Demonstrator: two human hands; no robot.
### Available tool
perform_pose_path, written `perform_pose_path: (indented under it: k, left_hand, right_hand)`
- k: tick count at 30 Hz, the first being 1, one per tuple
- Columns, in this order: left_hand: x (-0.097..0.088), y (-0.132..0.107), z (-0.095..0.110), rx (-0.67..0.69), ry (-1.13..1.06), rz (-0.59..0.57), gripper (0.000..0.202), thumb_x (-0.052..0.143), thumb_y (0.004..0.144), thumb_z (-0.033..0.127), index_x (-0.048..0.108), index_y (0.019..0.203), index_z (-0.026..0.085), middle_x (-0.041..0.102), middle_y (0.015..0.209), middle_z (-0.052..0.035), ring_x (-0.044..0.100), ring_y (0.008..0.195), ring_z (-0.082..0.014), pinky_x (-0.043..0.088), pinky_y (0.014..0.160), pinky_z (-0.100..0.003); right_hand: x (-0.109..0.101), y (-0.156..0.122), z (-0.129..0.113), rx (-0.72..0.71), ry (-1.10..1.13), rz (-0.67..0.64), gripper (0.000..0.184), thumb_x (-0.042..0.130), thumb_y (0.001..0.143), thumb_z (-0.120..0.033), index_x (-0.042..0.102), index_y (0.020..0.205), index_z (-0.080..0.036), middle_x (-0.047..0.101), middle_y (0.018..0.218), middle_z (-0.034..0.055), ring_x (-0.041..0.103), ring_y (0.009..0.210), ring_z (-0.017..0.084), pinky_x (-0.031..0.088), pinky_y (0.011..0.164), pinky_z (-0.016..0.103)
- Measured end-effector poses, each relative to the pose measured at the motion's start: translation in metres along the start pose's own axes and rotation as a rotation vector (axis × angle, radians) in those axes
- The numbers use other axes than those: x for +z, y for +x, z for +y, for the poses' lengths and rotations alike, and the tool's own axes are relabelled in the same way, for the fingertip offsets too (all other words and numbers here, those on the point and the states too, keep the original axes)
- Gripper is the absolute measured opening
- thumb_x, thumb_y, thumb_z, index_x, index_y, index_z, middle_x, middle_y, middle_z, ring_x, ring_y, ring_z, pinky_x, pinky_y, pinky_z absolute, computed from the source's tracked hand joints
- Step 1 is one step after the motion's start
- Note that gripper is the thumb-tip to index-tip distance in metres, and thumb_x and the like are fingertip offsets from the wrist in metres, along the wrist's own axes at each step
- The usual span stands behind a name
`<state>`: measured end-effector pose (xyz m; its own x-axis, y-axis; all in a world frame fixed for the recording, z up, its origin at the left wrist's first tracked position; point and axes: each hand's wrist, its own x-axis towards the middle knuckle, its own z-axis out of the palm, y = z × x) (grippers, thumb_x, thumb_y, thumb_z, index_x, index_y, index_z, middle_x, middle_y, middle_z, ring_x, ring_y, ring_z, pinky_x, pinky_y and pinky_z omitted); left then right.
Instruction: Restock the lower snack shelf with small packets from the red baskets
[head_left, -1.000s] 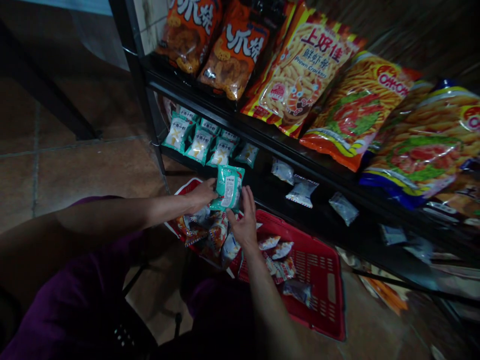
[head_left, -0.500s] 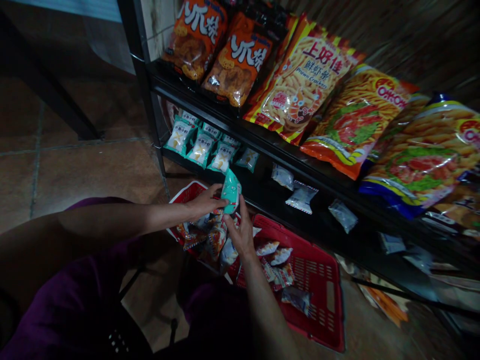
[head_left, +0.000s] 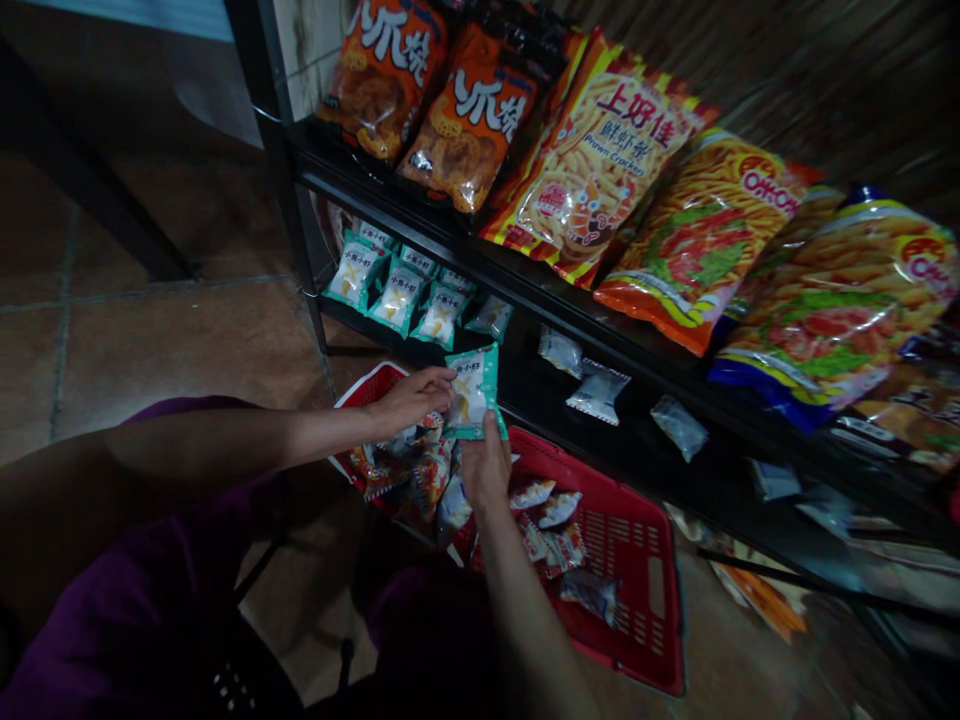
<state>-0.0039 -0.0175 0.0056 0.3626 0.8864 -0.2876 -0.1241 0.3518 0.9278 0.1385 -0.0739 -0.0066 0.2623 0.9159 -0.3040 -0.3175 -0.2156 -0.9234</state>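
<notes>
A small teal-and-white snack packet (head_left: 469,396) is held up in front of the lower shelf, its printed face turned toward me. My right hand (head_left: 486,468) grips it from below, thumb on the front and the other fingers hidden behind. At its left edge, my left hand (head_left: 418,398) has its fingers closed on the packet's side. Matching teal packets (head_left: 401,292) stand in rows on the lower shelf, just beyond my hands. Under my hands a red basket (head_left: 384,378) holds several small orange and white packets (head_left: 431,470).
A second red basket (head_left: 660,640) with a few small packets (head_left: 559,508) sits to the right. Loose clear-and-white packets (head_left: 600,393) lie along the lower shelf (head_left: 517,385). Large snack bags (head_left: 607,150) line the upper shelf. A dark table leg (head_left: 105,180) stands at left.
The packet has turned from its teal side or back to its printed front. My right hand has shifted under its lower edge; my left hand stays at its left side.
</notes>
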Motion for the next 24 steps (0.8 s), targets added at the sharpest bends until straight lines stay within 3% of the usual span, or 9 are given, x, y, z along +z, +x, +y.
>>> perform_pose_path:
  k: [3, 7, 16, 20, 24]
  left_hand:
    - [0.0012, 0.0000, 0.0033, -0.006, 0.073, 0.100, 0.027, 0.062, 0.075, 0.021, 0.059, 0.102, 0.016, 0.061, 0.092, -0.0035, 0.057, 0.088, -0.0155, 0.044, 0.080, -0.028]
    - [0.0038, -0.0022, 0.0044, -0.059, 0.075, 0.168, 0.028, 0.062, 0.077, 0.025, 0.058, 0.103, 0.014, 0.062, 0.094, -0.0055, 0.057, 0.087, -0.0163, 0.044, 0.079, -0.029]
    - [0.0081, -0.0015, 0.0011, -0.179, -0.135, 0.067, 0.045, 0.065, 0.078, 0.030, 0.053, 0.120, 0.019, 0.063, 0.109, -0.0083, 0.060, 0.088, -0.0173, 0.048, 0.070, -0.027]
    - [0.0082, -0.0030, 0.0046, -0.204, -0.244, 0.026, 0.056, 0.067, 0.076, 0.025, 0.048, 0.130, 0.022, 0.064, 0.112, -0.0082, 0.061, 0.090, -0.0169, 0.047, 0.075, -0.027]
    - [0.0060, -0.0032, 0.0057, -0.195, -0.250, -0.006, 0.070, 0.069, 0.069, 0.015, 0.045, 0.134, 0.019, 0.063, 0.112, -0.0098, 0.061, 0.093, -0.0184, 0.047, 0.080, -0.029]
  right_hand:
    - [0.0053, 0.0024, -0.0027, 0.075, 0.237, 0.077, 0.033, 0.057, 0.078, -0.047, 0.065, 0.099, -0.022, 0.072, 0.100, 0.0035, 0.064, 0.103, 0.019, 0.050, 0.092, 0.035]
    - [0.0074, 0.0017, -0.0034, 0.163, 0.319, 0.089, 0.028, 0.057, 0.077, -0.041, 0.065, 0.097, -0.023, 0.072, 0.101, 0.0026, 0.064, 0.103, 0.017, 0.049, 0.094, 0.034]
    - [0.0070, -0.0005, -0.0009, 0.210, 0.347, 0.046, 0.022, 0.060, 0.077, -0.036, 0.067, 0.093, -0.024, 0.072, 0.103, 0.0000, 0.063, 0.105, 0.016, 0.047, 0.098, 0.034]
    - [0.0075, -0.0015, -0.0004, 0.209, 0.328, 0.041, 0.022, 0.065, 0.074, -0.033, 0.067, 0.094, -0.025, 0.072, 0.104, -0.0007, 0.064, 0.103, 0.016, 0.049, 0.095, 0.032]
    - [0.0055, -0.0035, 0.0024, 0.180, 0.294, 0.043, 0.022, 0.068, 0.072, -0.032, 0.066, 0.093, -0.025, 0.072, 0.102, -0.0008, 0.064, 0.102, 0.016, 0.052, 0.089, 0.032]
